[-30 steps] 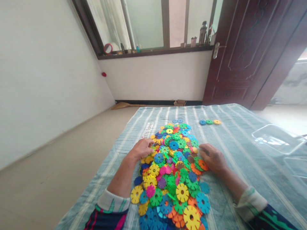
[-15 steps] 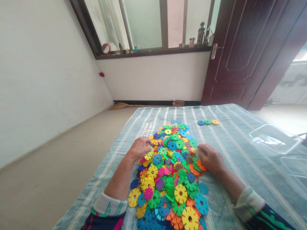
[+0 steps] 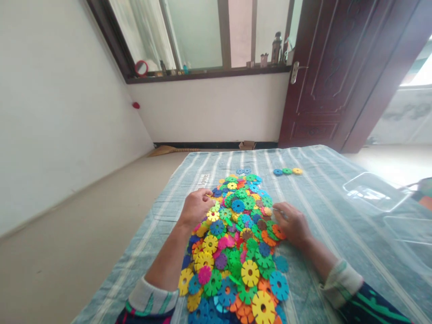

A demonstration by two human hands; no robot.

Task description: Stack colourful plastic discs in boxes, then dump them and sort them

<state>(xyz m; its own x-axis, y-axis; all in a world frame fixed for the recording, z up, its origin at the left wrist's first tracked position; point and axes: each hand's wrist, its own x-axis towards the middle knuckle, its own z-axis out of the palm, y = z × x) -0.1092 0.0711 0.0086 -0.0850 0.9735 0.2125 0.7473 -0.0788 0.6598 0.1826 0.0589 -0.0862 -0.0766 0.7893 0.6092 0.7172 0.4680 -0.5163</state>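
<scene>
- A big pile of bright plastic flower-shaped discs (image 3: 236, 243) lies in the middle of a blue-green striped cloth (image 3: 320, 189). The discs are yellow, green, blue, orange, pink and purple.
- The left hand (image 3: 197, 208) is at the left side of the pile, near its far end. Its fingers (image 3: 208, 197) are bent, and the tips sit close together at a pale green disc (image 3: 215, 206) on the pile's edge. I cannot tell if they really pinch it or only touch it.
- The right hand (image 3: 294, 223) is at the right side of the pile. Its fingers are loosely bent over the edge discs, just beside an orange disc (image 3: 278, 231). What is under them is hidden, so I cannot tell if it holds one.
- What has changed: a moment ago the left hand lay flatter on the pile. Now its fingers are curled up more and have crept a bit toward the far end. The right hand has hardly moved.
- The pile looks the same as before, and no disc has left it. So the hands are only feeling and picking at the pile's edges, with no disc clearly lifted.
- Past the pile's far right corner, three discs in a row (image 3: 286, 171), blue, green and yellow, lie apart from the pile. They have not moved.
- Well to the right of the pile is a clear plastic tray (image 3: 374, 191).
</scene>
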